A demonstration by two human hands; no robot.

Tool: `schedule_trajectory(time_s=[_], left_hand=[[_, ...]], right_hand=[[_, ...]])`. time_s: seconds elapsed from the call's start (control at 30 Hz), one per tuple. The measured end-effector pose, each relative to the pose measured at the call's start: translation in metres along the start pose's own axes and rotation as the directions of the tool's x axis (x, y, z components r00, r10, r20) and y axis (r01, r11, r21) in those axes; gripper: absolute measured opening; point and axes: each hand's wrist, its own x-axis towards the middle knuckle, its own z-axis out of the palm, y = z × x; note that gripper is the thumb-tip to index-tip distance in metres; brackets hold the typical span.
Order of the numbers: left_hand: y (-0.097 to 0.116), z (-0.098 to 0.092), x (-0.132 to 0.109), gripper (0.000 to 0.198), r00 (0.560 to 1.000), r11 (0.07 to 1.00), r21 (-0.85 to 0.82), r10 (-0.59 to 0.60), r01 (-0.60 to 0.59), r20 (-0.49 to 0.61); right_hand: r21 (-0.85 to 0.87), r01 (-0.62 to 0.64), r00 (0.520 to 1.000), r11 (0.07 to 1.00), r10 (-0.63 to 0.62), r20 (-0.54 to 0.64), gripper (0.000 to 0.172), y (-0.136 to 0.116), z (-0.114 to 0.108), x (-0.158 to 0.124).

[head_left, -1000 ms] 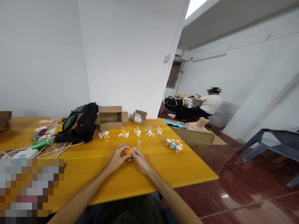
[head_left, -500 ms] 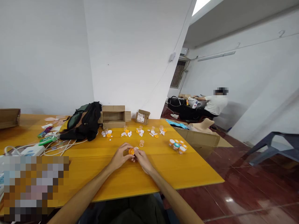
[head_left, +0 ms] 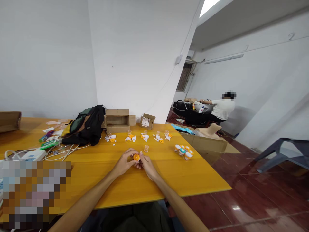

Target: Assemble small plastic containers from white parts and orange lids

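"I'm on the remote feed. Take it from the left!"

"Dark backpack [head_left: 93, 124], then a first heap [head_left: 112, 140] of orange and white pieces, a clear cup [head_left: 109, 133] behind it. It's one of five such groups running rightward, all loose, so I'd call those left to do. Behind the row sits a carton [head_left: 117, 120], open side toward me; I can't make out any contents."

"And the hands?"

"Together, mid-table! The left hand [head_left: 124, 163] pinches an orange cap [head_left: 136, 157], hollow face toward me, and the right hand [head_left: 148, 166] meets it at the edge. Whether the right grips anything of its own, I can't tell. Just beyond them stands a lone cup [head_left: 146, 148], no lid that I can see; I judge that set is in progress."

"Far right?"

"Lidded jars [head_left: 182, 150], clustered on the table [head_left: 185, 177]: white and orange tops, one teal. Those look finished to me. What's inside is too small to tell."
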Motion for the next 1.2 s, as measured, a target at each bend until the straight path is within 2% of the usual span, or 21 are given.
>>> schedule_trajectory(time_s=[0.23,0.37,0.73,0.93,1.2], left_hand=[[-0.0080,0.0007,0.0009,0.021,0.998,0.996,0.091,0.022,-0.017,-0.056],[-0.0093,0.0009,0.0010,0.022,0.998,0.992,0.119,0.036,-0.030,-0.048],[-0.0063,0.0023,0.0001,0.024,0.999,0.984,0.177,0.041,-0.034,-0.035],[-0.0067,0.0034,-0.0007,0.027,0.998,0.982,0.183,0.054,-0.051,-0.009],[-0.0081,0.0030,-0.0008,0.028,0.999,0.977,0.211,-0.008,0.019,-0.054]], right_hand=[[0.096,0.005,1.000,0.995,-0.005,-0.007,0.063,-0.0067,0.0007,-0.0020],[0.136,0.019,1.000,0.990,-0.017,-0.018,0.057,-0.0057,-0.0005,-0.0015],[0.093,0.136,0.988,0.986,-0.127,-0.092,0.040,-0.0039,-0.0010,-0.0030],[0.079,0.141,0.984,0.987,-0.131,-0.119,0.038,-0.0005,-0.0022,-0.0023],[0.073,0.107,0.985,0.992,-0.096,-0.146,0.041,-0.0023,-0.0035,-0.0020]])
